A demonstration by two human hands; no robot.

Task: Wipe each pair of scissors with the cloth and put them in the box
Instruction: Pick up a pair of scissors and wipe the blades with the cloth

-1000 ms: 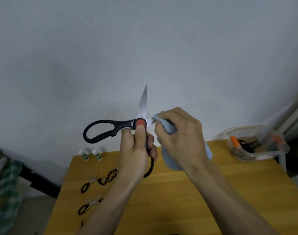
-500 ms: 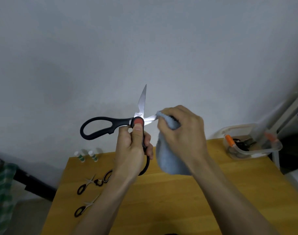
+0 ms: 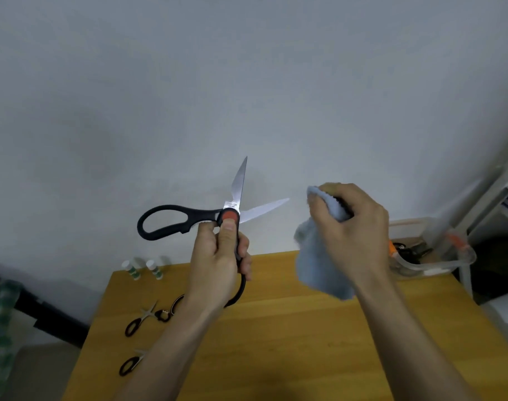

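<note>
Head view: left hand (image 3: pixel 218 261) clamped on the lower handle of the black scissors (image 3: pixel 206 218), centre frame, blades splayed, one pointing up, one right. Right hand (image 3: pixel 351 230) bunched around the blue cloth (image 3: pixel 316 264), just right of the rightward tip, apart. Box (image 3: pixel 438 256) at far right.

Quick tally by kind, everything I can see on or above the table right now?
Scissors in the left hand: 1
Small scissors on the table: 3 in view, the third partly hidden by the arm
Cloths: 1, in the right hand
Boxes: 1, contents unclear
Small bottles: 2
Total: 8
</note>
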